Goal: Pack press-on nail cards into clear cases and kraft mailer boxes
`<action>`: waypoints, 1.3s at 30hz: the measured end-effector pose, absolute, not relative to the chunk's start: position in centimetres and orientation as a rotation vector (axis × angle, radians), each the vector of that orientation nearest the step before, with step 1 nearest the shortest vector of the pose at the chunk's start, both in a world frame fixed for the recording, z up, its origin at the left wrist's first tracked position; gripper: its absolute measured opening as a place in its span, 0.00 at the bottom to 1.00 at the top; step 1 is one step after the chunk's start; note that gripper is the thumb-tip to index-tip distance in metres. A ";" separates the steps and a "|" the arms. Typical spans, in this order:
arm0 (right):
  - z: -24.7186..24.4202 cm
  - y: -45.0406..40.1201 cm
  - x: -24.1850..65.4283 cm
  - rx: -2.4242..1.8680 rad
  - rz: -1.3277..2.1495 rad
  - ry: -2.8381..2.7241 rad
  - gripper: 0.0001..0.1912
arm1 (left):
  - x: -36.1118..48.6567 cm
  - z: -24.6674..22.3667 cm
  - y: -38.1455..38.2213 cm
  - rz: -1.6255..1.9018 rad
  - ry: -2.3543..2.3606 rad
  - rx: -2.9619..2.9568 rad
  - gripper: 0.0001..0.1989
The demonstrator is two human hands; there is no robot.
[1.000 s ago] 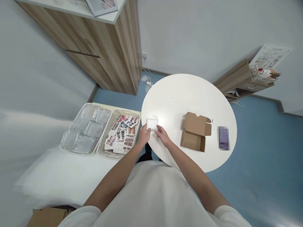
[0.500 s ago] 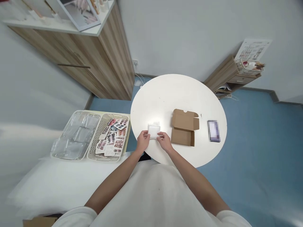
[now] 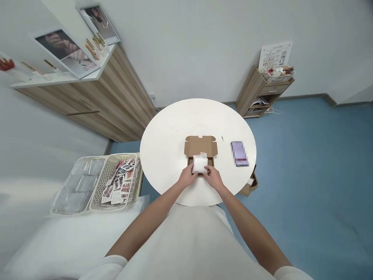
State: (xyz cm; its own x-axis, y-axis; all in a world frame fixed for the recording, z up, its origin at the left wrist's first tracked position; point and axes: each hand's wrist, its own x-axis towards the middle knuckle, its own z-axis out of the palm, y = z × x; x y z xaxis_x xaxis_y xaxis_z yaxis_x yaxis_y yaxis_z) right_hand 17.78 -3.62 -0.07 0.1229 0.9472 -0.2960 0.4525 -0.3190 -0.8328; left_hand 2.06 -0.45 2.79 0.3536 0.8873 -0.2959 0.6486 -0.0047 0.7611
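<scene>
A small white square packet (image 3: 200, 163) is pinched between my two hands, and a clear flap sticks up at its far edge. My left hand (image 3: 187, 175) closes on the packet's left side. On the right side, my right hand (image 3: 213, 176) grips it with thumb and fingers. Directly under the packet lies an open brown cardboard mailer box (image 3: 201, 148), its lid folded back away from me with the side flaps spread. The packet covers most of the box's inside; I cannot tell whether it touches the bottom.
The round white table (image 3: 163, 155) bears a pixelated purple item (image 3: 239, 153) at right. Left of it stand a basket of printed cards (image 3: 115, 182) and a basket of clear packages (image 3: 78, 186). An open carton (image 3: 249, 186) sits below the table's right edge. Cabinets stand behind.
Both hands have carried the white packet from the bare tabletop, left of the cardboard box, to over the box. My view has shifted to the right.
</scene>
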 end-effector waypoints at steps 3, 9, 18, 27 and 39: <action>-0.7 -3.5 18.2 -1.880 1.101 -1.481 0.18 | 2.9 2.5 -0.6 0.102 1.494 1.874 0.23; -0.8 -3.1 17.7 -1.929 1.071 -1.759 0.12 | 3.7 2.2 -0.9 -0.242 1.591 2.085 0.14; 0.7 -3.9 19.7 -2.042 0.814 -1.706 0.25 | 1.9 1.4 -1.6 0.191 1.802 1.803 0.26; -1.3 -2.8 22.0 -1.989 1.081 -1.329 0.34 | -0.3 -0.1 -1.6 0.535 1.757 1.274 0.25; 1.9 4.4 24.3 -1.437 1.756 -0.888 0.33 | -1.6 3.4 4.7 0.597 1.444 0.916 0.38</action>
State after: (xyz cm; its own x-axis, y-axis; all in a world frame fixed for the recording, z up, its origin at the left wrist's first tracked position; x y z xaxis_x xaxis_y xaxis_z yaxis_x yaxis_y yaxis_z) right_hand 24.31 4.36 1.90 -0.1486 0.8459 -0.5123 -0.0887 -0.5273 -0.8450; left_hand -1.57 4.72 3.36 0.0786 0.8191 -0.5683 0.1792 0.5492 0.8163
